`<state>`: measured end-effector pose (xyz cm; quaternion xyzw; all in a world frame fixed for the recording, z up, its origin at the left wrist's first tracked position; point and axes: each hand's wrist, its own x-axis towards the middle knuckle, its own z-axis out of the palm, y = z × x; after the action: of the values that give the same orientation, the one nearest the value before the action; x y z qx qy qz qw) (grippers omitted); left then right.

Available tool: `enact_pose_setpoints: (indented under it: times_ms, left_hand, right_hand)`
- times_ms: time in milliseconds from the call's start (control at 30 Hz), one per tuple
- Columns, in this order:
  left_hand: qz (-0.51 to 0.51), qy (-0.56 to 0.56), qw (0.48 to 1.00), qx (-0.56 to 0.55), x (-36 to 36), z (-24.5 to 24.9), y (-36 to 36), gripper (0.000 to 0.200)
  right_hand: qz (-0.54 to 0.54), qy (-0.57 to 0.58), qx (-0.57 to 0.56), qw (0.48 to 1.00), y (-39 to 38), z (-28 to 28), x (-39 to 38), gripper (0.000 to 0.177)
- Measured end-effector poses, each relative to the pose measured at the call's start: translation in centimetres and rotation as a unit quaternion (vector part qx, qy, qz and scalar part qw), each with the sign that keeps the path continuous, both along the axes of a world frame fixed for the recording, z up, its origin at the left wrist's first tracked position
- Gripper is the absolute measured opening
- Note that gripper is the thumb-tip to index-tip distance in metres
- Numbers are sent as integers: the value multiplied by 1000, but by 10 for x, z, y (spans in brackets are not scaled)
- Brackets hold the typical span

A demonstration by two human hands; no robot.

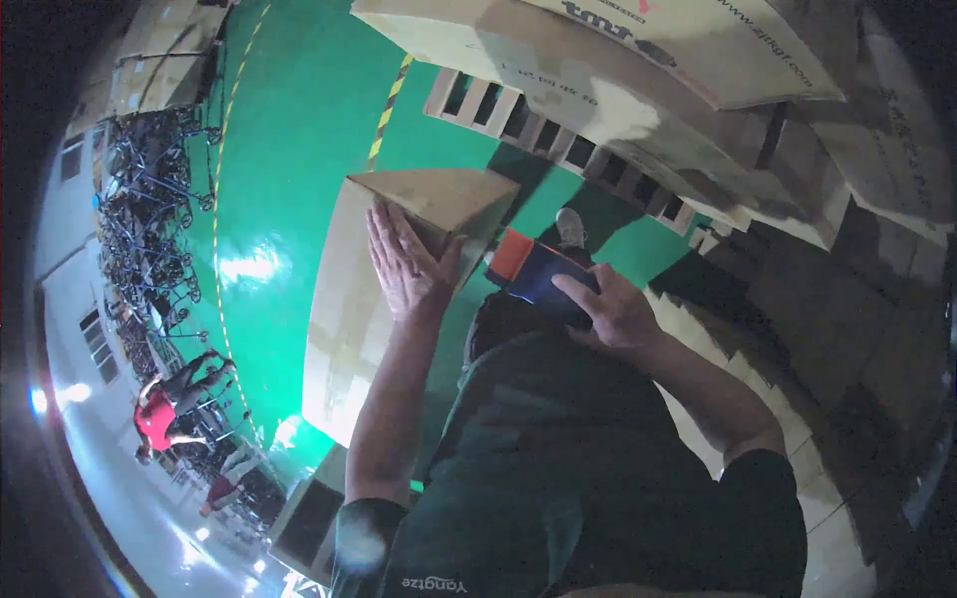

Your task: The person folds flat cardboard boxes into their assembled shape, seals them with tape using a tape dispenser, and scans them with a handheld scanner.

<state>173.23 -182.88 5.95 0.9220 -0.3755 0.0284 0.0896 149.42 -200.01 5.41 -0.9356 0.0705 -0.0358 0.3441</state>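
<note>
Box [349, 319] sits centre-left, long plain brown carton on end just in front of the body, can't tell if its base is on the floor; left hand [407, 261] lies flat on its top corner, fingers spread wide, steadying not gripping; just right of it a device [533, 274], dark blue with an orange end, is wrapped in the right hand [616, 315], fingers closed round it, held clear of the box. My read: mid-way, box is out from the stack and under control, but the device isn't touching it, no label in sight, and the box isn't parked with the other cartons, so whatever gets done to it and putting it away look outstanding. Room, from the left: white wall with windows, row of metal carts [150, 199], person in a red top [155, 419] bent over near them, glossy green floor [299, 149] with a yellow dashed line [227, 149], second carton [309, 518] low by the left arm, shoe [570, 227] above the device, wooden pallet [558, 135], then stacked cartons [698, 50] filling the right side, lower ones in shadow
</note>
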Motion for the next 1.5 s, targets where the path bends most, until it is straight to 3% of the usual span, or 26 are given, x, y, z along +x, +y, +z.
enact_pose_setpoints:
  times_ms: [233,433,533,800,900,933,1033,1133,1233,1333,1367,1400,1500]
  left_hand:
    - [18,9,999,25,2,-1,-1,96]
    - [-1,-19,1000,4,0,-8,-1,95]
    - [31,-1,999,11,-3,-8,-4,97]
    - [-4,-27,999,-23,-3,-3,-6,94]
    - [10,-41,999,-31,-3,-5,-8,95]
    - [13,-43,998,-32,-7,-5,-10,95]
    - [-15,-14,997,-75,-10,5,-16,99]
    - [-5,11,998,-68,-5,1,-10,102]
    - [-22,-32,998,-44,5,-4,-4,100]
    - [-32,-54,997,-34,0,-7,0,103]
    - [-34,-58,997,-32,-2,-6,0,102]
    - [-37,-61,997,-31,-3,-4,-3,100]
    - [-40,-40,998,-31,-2,-4,-1,92]
  right_hand:
    - [-1,-56,-64,996,-6,16,-14,65]
    - [-11,59,-78,995,3,23,26,73]
    - [-40,76,-113,990,12,24,68,68]
    - [7,152,-53,987,20,51,127,34]
    - [41,204,-41,977,12,62,153,45]
    - [48,216,-37,974,14,43,153,48]
    - [-70,156,50,984,26,-57,136,19]
    - [-11,263,86,961,3,-89,100,40]
    - [-44,342,95,934,-33,-41,75,52]
    - [-109,127,237,957,-105,50,71,51]
    - [-163,2,246,956,-125,76,70,47]
    - [-216,-123,248,936,-147,103,68,44]
    - [-368,-251,146,883,-250,131,65,34]
